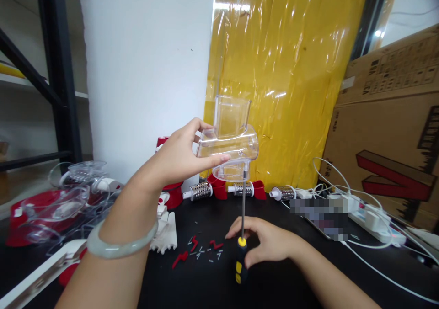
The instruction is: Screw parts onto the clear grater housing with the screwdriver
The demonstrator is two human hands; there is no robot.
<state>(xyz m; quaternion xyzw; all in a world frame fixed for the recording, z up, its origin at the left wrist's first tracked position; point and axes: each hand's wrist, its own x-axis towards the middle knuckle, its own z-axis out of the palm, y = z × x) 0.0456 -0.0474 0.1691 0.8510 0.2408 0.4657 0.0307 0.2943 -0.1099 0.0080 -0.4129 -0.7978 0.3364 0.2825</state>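
Note:
My left hand [190, 151], with a pale bangle on the wrist, grips a clear plastic housing [231, 142] raised above the black table. Its thumb presses across the housing's lower side. Below it, my right hand [262, 242] is curved around the neck of a black and yellow screwdriver [241, 263], thumb against the handle. The screwdriver stands nearly upright, and the top of its shaft meets the underside of the housing near its right edge. Small screws [199, 253] and red plastic pieces [180, 258] lie on the table left of the handle.
Metal grater drums [201, 191] and red parts [216, 186] line the back. Clear parts [73, 199] are piled left, beside a long white piece [41, 272]. White stacked parts [167, 233] lie near my left forearm. A power strip [377, 224] with cables and a cardboard box [384, 117] are right.

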